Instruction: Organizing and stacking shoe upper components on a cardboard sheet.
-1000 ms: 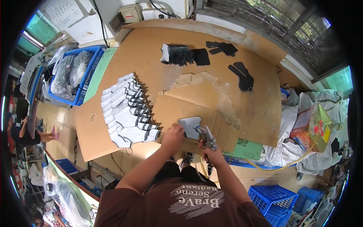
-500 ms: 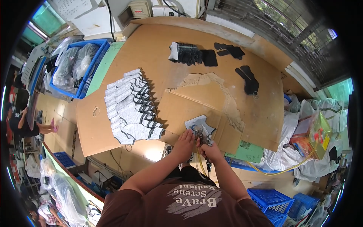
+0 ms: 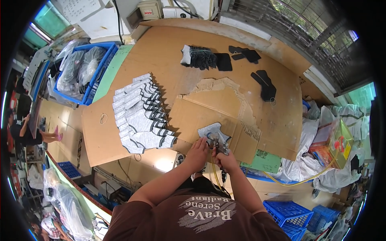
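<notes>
At the near edge of the cardboard, a light grey sock [image 3: 207,129] with dark trim lies partly under a metal air tool [image 3: 218,145]. My right hand [image 3: 226,160] is wrapped round the tool's grip, and a yellow hose [image 3: 215,170] hangs below it. Beside the tool, my left hand [image 3: 196,154] lies flat with its fingers stretched toward the sock's near edge. Its fingertips rest at the sock, and part of the sock is hidden by the tool. To the left, an overlapping row of grey ankle socks [image 3: 138,120] with black trim is spread out.
A tied bundle of dark socks [image 3: 201,57] and several flat black pieces [image 3: 263,86] lie farther back on the cardboard-covered table [image 3: 161,44]. A torn cardboard sheet [image 3: 209,104] lies in the middle. A blue crate [image 3: 109,50] of plastic bags stands left; white bags [image 3: 301,156] are at right.
The tool and my right hand have shifted very slightly to the right. My left hand stays flat beside them at the sock.
</notes>
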The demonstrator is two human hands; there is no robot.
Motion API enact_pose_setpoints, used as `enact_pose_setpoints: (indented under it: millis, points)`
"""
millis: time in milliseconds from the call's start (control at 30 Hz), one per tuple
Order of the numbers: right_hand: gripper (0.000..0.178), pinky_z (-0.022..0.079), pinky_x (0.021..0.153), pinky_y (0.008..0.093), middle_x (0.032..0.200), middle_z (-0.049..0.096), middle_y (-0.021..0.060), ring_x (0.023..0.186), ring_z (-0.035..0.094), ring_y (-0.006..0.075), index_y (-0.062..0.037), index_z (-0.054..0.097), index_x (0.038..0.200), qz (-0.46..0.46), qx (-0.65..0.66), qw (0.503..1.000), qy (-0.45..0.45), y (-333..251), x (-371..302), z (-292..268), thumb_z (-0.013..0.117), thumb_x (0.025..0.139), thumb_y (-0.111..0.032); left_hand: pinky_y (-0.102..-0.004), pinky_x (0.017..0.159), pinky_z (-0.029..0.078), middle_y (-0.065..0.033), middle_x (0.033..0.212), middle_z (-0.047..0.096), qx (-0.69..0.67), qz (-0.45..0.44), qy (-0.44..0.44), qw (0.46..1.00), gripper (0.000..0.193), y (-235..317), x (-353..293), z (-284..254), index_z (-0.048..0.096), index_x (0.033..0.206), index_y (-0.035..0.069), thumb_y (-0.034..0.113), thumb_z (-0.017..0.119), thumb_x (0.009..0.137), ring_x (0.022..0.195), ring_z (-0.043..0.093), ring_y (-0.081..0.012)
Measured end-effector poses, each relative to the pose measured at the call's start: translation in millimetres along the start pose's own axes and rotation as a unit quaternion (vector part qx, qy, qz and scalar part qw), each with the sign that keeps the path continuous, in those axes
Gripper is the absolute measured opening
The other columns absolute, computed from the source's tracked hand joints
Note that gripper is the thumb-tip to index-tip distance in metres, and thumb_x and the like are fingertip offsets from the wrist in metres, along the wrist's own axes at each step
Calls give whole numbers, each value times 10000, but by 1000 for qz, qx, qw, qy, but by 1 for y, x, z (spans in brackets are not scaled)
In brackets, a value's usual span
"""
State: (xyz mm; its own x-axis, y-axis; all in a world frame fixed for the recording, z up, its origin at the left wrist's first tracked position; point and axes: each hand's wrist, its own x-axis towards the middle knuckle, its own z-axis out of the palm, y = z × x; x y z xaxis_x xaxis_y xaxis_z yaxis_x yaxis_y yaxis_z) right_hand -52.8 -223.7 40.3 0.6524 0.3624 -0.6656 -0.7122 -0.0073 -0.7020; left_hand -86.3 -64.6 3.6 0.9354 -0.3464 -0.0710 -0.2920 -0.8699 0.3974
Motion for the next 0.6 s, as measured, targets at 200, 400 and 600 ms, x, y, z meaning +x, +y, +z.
enact_pose_setpoints:
  millis: [200, 400, 600]
  points:
    - [129, 285, 344, 225, 555, 462, 32, 399, 396, 99, -16, 523, 807, -13, 17, 999, 36, -3, -4, 5, 483, 685, -11, -412, 1026, 234, -263, 1307, 313, 3, -3, -9, 1000, 456, 1, -1, -3, 414, 1159, -96, 98, 454, 749, 1243, 286, -362]
    - [167, 296, 349, 221, 617, 493, 30, 423, 410, 96, -22, 521, 832, -20, 15, 999, 27, 1, 0, -5, 474, 674, -1, -406, 1030, 228, -260, 1315, 302, 0, 1, -12, 1000, 476, 1, -1, -3, 406, 1167, -107, 91, 459, 738, 1252, 269, -359]
    - [234, 307, 350, 217, 695, 517, 37, 466, 428, 90, -39, 513, 885, -48, 36, 996, 61, -5, 0, -19, 471, 660, 9, -402, 1029, 229, -257, 1312, 306, 19, 6, -7, 1000, 477, 1, 0, -4, 415, 1161, -113, 97, 462, 735, 1248, 276, -354]
